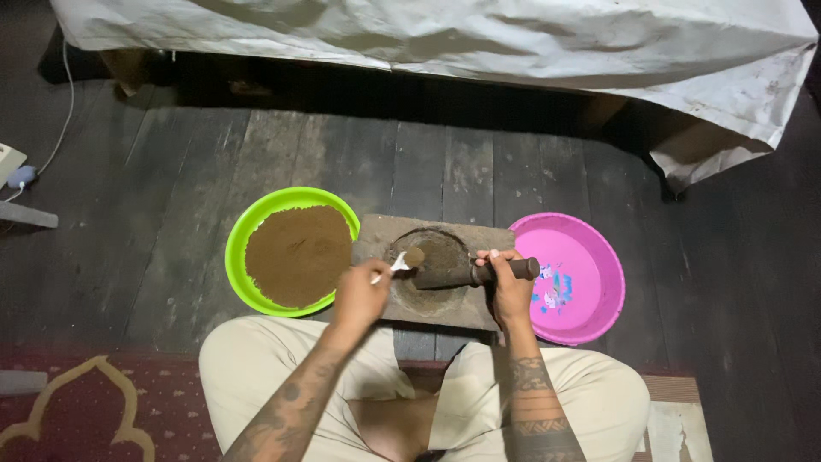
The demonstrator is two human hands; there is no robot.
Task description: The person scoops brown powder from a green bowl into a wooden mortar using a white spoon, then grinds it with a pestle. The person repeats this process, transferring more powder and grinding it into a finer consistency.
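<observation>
On the plank floor (171, 214), the left hand (359, 295) has its fingers clamped on a white spoon (400, 263) heaped with brown powder above the stone slab (376, 233). The right hand (509, 287) grips a dark roller (475, 272) lying across the slab, between the green bowl (239, 235) of powder and the pink basin (599, 291).

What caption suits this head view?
Left hand spoons brown powder onto a stone slab; right hand grips a roller.

Dim light falls from above onto the middle, where the colours stay vivid; the wooden floor (171, 214) fades to near black at the edges, slightly soft.
</observation>
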